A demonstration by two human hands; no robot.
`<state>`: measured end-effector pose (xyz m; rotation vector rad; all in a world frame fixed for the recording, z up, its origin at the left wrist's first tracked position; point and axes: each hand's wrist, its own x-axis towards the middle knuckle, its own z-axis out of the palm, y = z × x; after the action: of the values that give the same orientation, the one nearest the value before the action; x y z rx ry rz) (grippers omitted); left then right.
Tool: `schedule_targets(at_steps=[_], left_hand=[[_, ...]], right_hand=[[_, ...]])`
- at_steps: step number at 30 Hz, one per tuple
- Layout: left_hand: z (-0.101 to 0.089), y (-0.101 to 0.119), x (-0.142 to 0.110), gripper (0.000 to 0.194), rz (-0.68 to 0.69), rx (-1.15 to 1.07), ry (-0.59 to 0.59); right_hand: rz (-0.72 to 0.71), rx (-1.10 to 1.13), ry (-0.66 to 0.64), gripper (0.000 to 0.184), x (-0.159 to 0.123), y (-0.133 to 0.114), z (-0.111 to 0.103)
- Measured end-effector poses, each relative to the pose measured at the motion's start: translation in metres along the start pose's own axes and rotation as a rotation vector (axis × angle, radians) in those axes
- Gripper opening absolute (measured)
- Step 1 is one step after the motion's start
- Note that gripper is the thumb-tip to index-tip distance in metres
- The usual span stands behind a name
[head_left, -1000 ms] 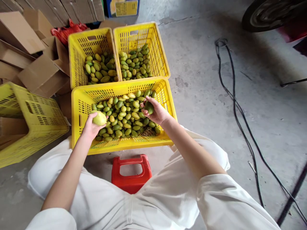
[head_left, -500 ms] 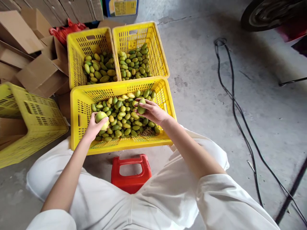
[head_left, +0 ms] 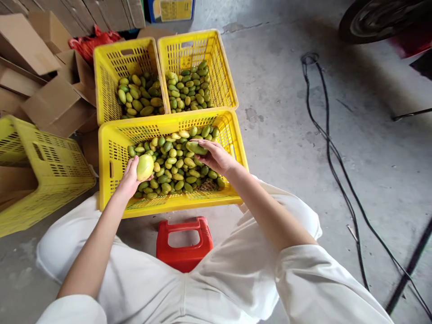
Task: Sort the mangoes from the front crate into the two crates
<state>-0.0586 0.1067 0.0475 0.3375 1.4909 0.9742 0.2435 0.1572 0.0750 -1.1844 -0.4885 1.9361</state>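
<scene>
My left hand point(head_left: 129, 179) is closed round a smooth yellow-green oval fruit point(head_left: 145, 168), mango-like in shape, above the left side of the near yellow crate point(head_left: 172, 208). In my right hand point(head_left: 218, 158) is a longer green mango-like fruit point(head_left: 196, 147), lying sideways between thumb and fingers over the right half of that crate. Many green and yellow oval fruits point(head_left: 172, 173) fill the crate's bottom below both hands. A small brownish patch point(head_left: 208, 185) shows at its near right corner, too small to make out.
Two more yellow crates, a left one point(head_left: 97, 85) and a right one point(head_left: 231, 87), hold similar fruits behind. Cardboard boxes point(head_left: 57, 105) and another yellow crate point(head_left: 64, 157) stand left. A red plastic stool point(head_left: 184, 256) sits between my knees. Black cable point(head_left: 332, 148) lies on the right floor.
The fruit in my right hand has turned from upright to sideways. In my left hand the fruit has rolled, with my thumb moved from its front to its far left edge.
</scene>
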Motion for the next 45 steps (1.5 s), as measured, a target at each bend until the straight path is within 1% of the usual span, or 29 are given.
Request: schedule_targets(at_steps=[1,3,6,9,13,19,22,26,28,31,34,37,39,42,45], left_hand=[[0.002,0.001,-0.002,0.040,0.006,-0.018,0.019],[0.006,0.004,-0.008,0.040,0.034,-0.058,0.030],[0.009,0.008,-0.015,0.046,0.056,-0.076,0.001],[0.009,0.010,-0.016,0.048,0.072,-0.073,-0.012],[0.011,0.012,-0.016,0.049,0.074,-0.144,0.030],[0.015,0.018,-0.021,0.040,0.029,-0.190,0.085],[0.017,0.021,-0.021,0.037,-0.007,-0.213,0.115],[0.019,0.023,-0.022,0.032,-0.043,-0.212,0.121],[0.020,0.024,-0.023,0.030,-0.033,-0.191,0.098],[0.019,0.023,-0.025,0.028,0.018,-0.184,0.080],[0.015,0.021,-0.025,0.034,0.073,-0.180,0.035],[0.009,0.017,-0.021,0.044,0.121,-0.148,-0.038],[0.006,0.013,-0.017,0.054,0.152,-0.150,-0.054],[0.004,0.009,-0.014,0.061,0.183,-0.217,0.011],[0.006,0.009,-0.014,0.056,0.176,-0.274,0.086]], right_hand=[[-0.006,0.012,0.006,0.025,0.001,0.001,0.000],[-0.027,0.036,0.032,0.033,0.002,0.003,-0.001],[-0.054,0.051,0.069,0.044,0.007,0.007,-0.006],[-0.053,0.046,0.105,0.039,0.011,0.007,-0.011],[-0.020,0.077,0.149,0.029,0.012,0.005,-0.013],[0.033,0.136,0.088,0.026,0.010,0.003,-0.009],[0.027,0.153,0.082,0.023,0.009,0.003,-0.007],[-0.002,0.156,0.043,0.030,0.008,0.002,-0.003],[-0.006,0.160,0.019,0.031,0.006,0.001,-0.001],[-0.019,0.156,-0.001,0.030,0.004,-0.002,0.001],[-0.028,0.133,-0.010,0.028,0.002,-0.005,0.003],[-0.026,0.124,-0.003,0.019,0.001,-0.005,0.002],[-0.036,0.130,0.020,0.017,0.001,-0.003,0.001],[-0.048,0.123,0.053,0.026,0.003,0.000,-0.004],[-0.019,0.099,0.053,0.031,0.005,0.001,-0.007]])
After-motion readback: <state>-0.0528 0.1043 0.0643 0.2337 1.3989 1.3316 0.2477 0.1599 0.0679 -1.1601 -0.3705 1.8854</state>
